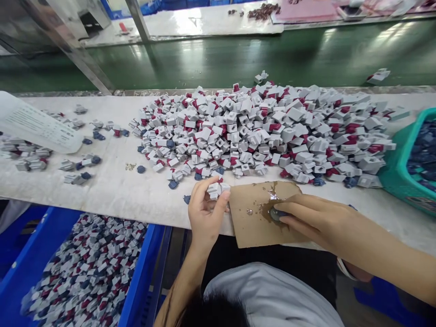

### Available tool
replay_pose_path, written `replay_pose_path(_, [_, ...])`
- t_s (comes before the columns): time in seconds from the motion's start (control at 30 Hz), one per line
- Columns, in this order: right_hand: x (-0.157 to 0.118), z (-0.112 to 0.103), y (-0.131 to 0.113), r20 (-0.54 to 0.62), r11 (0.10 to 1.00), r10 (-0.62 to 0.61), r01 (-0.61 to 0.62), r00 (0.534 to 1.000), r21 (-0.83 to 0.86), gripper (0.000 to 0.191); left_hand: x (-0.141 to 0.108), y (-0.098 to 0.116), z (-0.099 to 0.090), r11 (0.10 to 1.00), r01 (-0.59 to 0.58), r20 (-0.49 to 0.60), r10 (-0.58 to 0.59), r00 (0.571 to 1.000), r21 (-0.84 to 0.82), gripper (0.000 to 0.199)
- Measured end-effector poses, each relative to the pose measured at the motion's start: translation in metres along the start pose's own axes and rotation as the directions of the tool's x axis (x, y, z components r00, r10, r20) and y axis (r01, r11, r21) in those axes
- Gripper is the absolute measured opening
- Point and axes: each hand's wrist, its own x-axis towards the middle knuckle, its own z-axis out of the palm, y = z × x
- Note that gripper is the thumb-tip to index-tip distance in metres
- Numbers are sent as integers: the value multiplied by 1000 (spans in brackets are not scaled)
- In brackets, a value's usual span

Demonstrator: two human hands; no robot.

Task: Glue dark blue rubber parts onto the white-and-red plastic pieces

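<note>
The fingers of the right hand [313, 215] lie close together over a dark rounded piece [276, 214], pressing it down into a smear of brown paste [267, 210]. The piece's long axis is hidden under the fingertips, so I cannot tell how it lies. The paste is spread on a piece of cardboard [250, 227], which rests on the table's front edge and juts slightly past it.

Just to the left of the cardboard, the curled fingers [201, 190] of the left hand [204, 213] are clamped on a small white-grey plastic block [214, 190], with the thumb against its near side. This block sits between the two hands, nearer the left, and well apart from the dark piece.

Beyond the hands, a large heap of white-grey blocks with red parts [259, 131] covers the table [112, 186]. Loose dark blue pieces [173, 184] lie along its near edge. A blue crate [143, 268] of assembled pieces stands below on the left, and a teal basket [395, 172] of blue parts sits at the right.
</note>
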Motion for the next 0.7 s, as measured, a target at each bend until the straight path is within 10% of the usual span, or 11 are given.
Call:
replay_pose_path(0.17, [2, -8, 1, 78, 890, 199, -213, 977, 402, 18, 0, 1, 0, 1000, 2, 25, -2, 1000, -9, 27])
replay_pose_path(0.33, [1, -16, -6, 312, 393, 488, -525, 815, 755, 25, 0, 1, 0, 999, 30, 36, -29, 999, -27, 27])
replay_pose_path(0.4, [0, -18, -9, 352, 330, 505, -553, 788, 765, 26, 0, 2, 0, 995, 73, 46, -70, 997, -75, 29])
replay_pose_path(0.7, [10, -20, -22, -234, 852, 324, -175, 917, 493, 23, -17, 28, 7, 833, 345, 314, -220, 924, -432, 31])
